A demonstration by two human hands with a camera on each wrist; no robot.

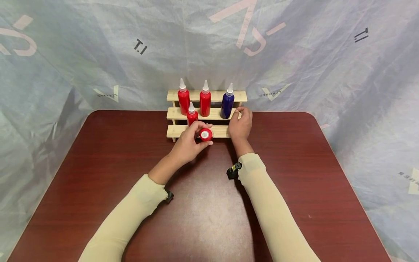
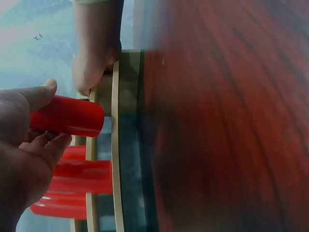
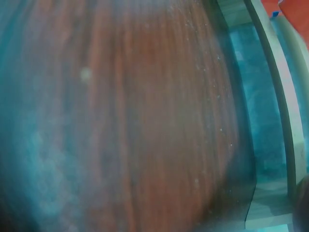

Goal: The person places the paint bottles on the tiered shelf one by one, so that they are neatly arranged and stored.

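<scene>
1. The left hand (image 1: 190,143) curls around a tipped red bottle (image 1: 206,134), its base facing the camera, just in front of the wooden rack (image 1: 183,131)'s lowest step.
2. The right hand (image 1: 240,123) grips the rack's right end.
3. On the rack stand three red bottles (image 1: 183,100) and a blue bottle (image 1: 227,103).

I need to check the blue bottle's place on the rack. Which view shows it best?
The head view: the blue bottle stands upright on the wooden rack's middle step, beside the right hand. The left wrist view shows only red bottles; the right wrist view shows none.
</scene>
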